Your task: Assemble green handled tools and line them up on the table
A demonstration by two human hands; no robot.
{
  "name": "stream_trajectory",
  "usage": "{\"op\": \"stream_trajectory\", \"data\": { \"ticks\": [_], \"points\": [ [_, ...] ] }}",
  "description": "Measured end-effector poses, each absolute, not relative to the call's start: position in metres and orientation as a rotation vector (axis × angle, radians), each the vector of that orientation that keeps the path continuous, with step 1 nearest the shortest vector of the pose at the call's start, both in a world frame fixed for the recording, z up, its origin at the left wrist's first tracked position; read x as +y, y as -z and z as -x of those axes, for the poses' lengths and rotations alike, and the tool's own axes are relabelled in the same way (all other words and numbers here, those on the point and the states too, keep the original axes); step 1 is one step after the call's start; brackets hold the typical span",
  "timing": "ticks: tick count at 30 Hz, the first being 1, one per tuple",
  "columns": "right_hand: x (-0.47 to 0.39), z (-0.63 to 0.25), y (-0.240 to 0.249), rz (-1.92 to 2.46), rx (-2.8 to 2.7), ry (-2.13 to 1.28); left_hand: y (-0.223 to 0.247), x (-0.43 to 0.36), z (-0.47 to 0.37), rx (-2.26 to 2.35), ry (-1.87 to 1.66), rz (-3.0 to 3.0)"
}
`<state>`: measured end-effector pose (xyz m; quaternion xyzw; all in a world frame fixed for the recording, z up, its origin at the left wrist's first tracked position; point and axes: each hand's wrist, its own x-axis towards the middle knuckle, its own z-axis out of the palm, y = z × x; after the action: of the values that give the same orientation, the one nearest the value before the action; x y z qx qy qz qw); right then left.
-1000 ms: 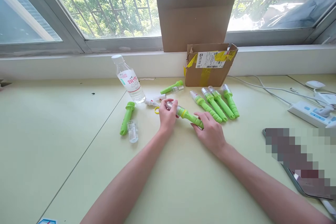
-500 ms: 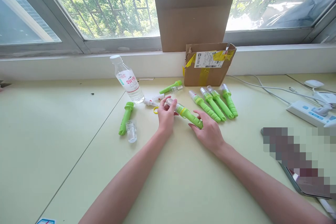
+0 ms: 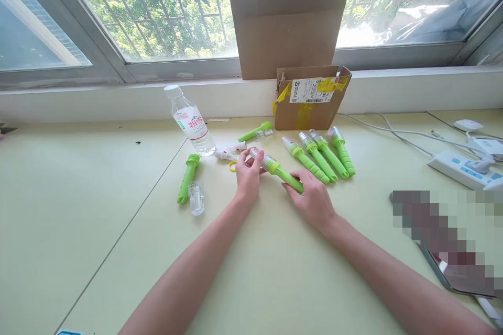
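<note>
A brown cardboard box [image 3: 306, 115] stands far, leaving open tabletop near the forearms. Centrally, the left hand [image 3: 248, 175] pinches the clear ribbed plastic cap and the right hand [image 3: 312, 199] closes round the slim green plastic handle [image 3: 288, 179], seemingly steadying both ends.

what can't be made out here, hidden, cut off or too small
- Part of the clear cap: head view, behind the left hand.
- Lower end of the green handle: head view, inside the right hand.
- Bottom of the cardboard box: head view, behind its front wall.
- Label fine print: head view, too small.
- Phone screen: head view, mostly pixelated.
</note>
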<state>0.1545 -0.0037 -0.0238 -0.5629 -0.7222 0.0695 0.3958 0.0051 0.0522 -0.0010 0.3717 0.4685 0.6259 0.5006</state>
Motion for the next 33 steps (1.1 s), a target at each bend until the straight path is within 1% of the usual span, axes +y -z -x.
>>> {"op": "stream_trajectory", "data": {
  "ticks": [8,13,16,18,21,24,26,33],
  "points": [
    [-0.007,-0.153,0.018,1.507,-1.866,-0.289,0.003,0.054,-0.004,1.008,-1.480,-0.844],
    [-0.007,-0.152,0.022,1.528,-1.776,-0.086,-0.001,0.049,-0.007,0.992,-1.467,-0.832],
    [-0.008,-0.151,0.023,1.537,-1.786,-0.043,0.000,0.049,-0.006,0.999,-1.443,-0.832],
    [-0.009,-0.151,0.022,1.542,-1.824,-0.076,0.001,0.050,-0.005,0.952,-1.431,-0.823],
    [-0.009,-0.150,0.018,1.553,-1.849,-0.214,0.003,0.053,-0.002,0.866,-1.407,-0.814],
    [-0.009,-0.149,0.014,1.549,-1.810,-0.378,0.002,0.053,-0.002,0.824,-1.374,-0.805],
    [-0.010,-0.149,0.013,1.549,-1.768,-0.414,0.002,0.052,-0.003,0.823,-1.369,-0.784],
    [-0.008,-0.148,0.020,1.557,-1.681,-0.182,0.004,0.052,-0.009,0.909,-1.418,-0.800]
  ]
}}
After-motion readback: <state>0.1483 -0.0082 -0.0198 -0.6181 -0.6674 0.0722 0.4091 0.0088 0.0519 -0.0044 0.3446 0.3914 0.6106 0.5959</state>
